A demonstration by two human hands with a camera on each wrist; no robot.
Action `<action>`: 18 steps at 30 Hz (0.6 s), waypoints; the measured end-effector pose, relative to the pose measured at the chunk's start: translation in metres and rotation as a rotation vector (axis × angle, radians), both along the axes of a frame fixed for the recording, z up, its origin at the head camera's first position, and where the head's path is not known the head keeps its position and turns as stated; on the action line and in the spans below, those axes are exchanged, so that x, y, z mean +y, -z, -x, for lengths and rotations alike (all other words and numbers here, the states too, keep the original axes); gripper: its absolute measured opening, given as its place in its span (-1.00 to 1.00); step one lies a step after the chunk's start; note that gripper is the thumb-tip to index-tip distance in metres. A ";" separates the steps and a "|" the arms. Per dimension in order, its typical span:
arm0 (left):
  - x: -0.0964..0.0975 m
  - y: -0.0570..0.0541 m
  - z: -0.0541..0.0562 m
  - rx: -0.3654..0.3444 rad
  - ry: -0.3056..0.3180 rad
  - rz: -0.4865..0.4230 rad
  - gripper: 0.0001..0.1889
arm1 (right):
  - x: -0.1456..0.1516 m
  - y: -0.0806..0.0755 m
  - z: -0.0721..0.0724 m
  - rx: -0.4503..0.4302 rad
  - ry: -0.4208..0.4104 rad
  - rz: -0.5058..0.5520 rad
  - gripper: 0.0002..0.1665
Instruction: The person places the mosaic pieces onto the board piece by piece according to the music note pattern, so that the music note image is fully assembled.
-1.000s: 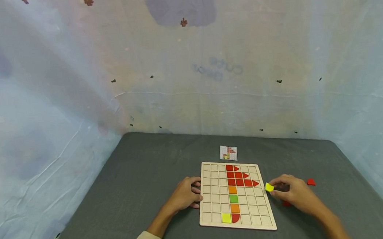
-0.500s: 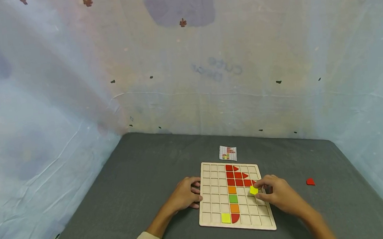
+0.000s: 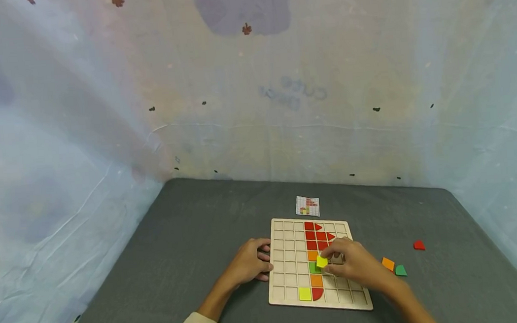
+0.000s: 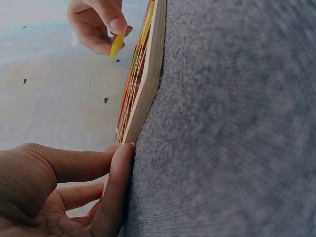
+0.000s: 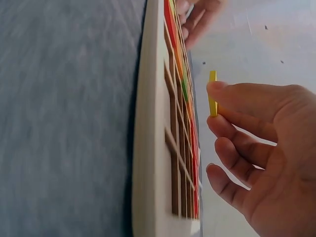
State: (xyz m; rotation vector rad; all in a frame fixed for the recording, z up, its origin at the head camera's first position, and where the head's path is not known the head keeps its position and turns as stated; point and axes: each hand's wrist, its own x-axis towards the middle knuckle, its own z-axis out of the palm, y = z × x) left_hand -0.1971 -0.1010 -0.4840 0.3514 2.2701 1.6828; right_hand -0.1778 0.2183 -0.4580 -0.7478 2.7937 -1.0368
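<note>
A pale wooden grid board [image 3: 287, 268] lies on the grey table, with red, orange, green and yellow tiles set in some squares. My left hand [image 3: 249, 262] holds its left edge with thumb and fingers, as the left wrist view also shows at the board's rim [image 4: 146, 94]. Above the board's middle, my right hand [image 3: 355, 262] pinches a yellow square tile [image 3: 321, 261] between thumb and forefinger. In the right wrist view this tile [image 5: 213, 94] is edge-on and clear of the board. Part of the green tile [image 3: 314, 268] shows beneath it. The right hand hides the red row's right end.
Behind the board lies a small printed pattern card [image 3: 307, 206]. Right of it are loose pieces: a red one [image 3: 418, 245], an orange one [image 3: 387, 263] and a green one [image 3: 400, 270]. A pale sheet [image 3: 257, 146] hangs around the table [image 3: 217, 208].
My right hand has carried the yellow tile leftward from beside the board to over its middle. Loose orange and green pieces have come into sight. The left hand has stayed put.
</note>
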 end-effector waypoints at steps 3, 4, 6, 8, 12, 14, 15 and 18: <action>0.000 -0.001 0.001 -0.001 0.001 0.001 -0.28 | -0.008 -0.001 0.000 -0.024 -0.014 -0.009 -0.74; 0.000 -0.001 0.001 -0.001 0.001 0.002 -0.28 | -0.011 -0.002 0.000 -0.023 -0.024 -0.011 -0.74; 0.000 -0.001 0.001 -0.003 0.001 0.003 -0.28 | -0.016 -0.003 -0.002 -0.023 -0.035 -0.019 -0.75; 0.000 0.000 0.001 -0.002 0.001 0.002 -0.28 | -0.021 -0.003 -0.003 -0.024 -0.039 -0.027 -0.76; 0.000 0.001 0.001 0.002 0.002 0.006 -0.28 | -0.028 -0.003 -0.005 -0.052 -0.040 -0.025 -0.77; 0.000 0.001 0.001 0.004 0.003 0.007 -0.29 | -0.029 -0.003 -0.005 -0.064 -0.051 -0.014 -0.77; 0.000 0.001 0.001 0.005 0.004 0.007 -0.29 | -0.030 -0.003 -0.005 -0.070 -0.054 -0.015 -0.76; 0.000 0.000 0.000 0.006 0.002 0.007 -0.29 | -0.033 -0.003 -0.005 -0.086 -0.071 -0.021 -0.75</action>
